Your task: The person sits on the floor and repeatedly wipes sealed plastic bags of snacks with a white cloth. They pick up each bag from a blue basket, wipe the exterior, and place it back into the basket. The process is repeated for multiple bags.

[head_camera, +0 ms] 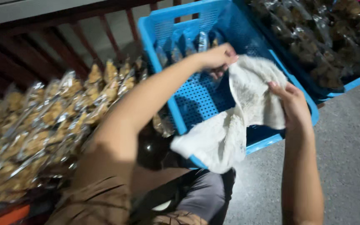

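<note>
Head view: hands, a cloth and a blue basket, seen from above.
Cloth: white cloth (234,125) hangs over the near edge of the blue basket (180,112), part inside and part outside.
Left hand: left hand (218,57) has its fingers pressed together on the top edge of the cloth, pinching it.
Right hand: right hand (293,104) grips the side of the cloth, fingers curled around it.
Basket: a few small packets (196,41) stand at the far end; the middle looks bare.
Other things: many clear snack bags (42,121) lie piled on the left; a second basket of dark bags (321,37) sits on the right; grey floor (346,158) below.
Step now: it looks like the cloth is being opened out over the basket.
Next move needs: both hands pulling apart gently, so the cloth lies flat and does not slip off the edge.
</note>
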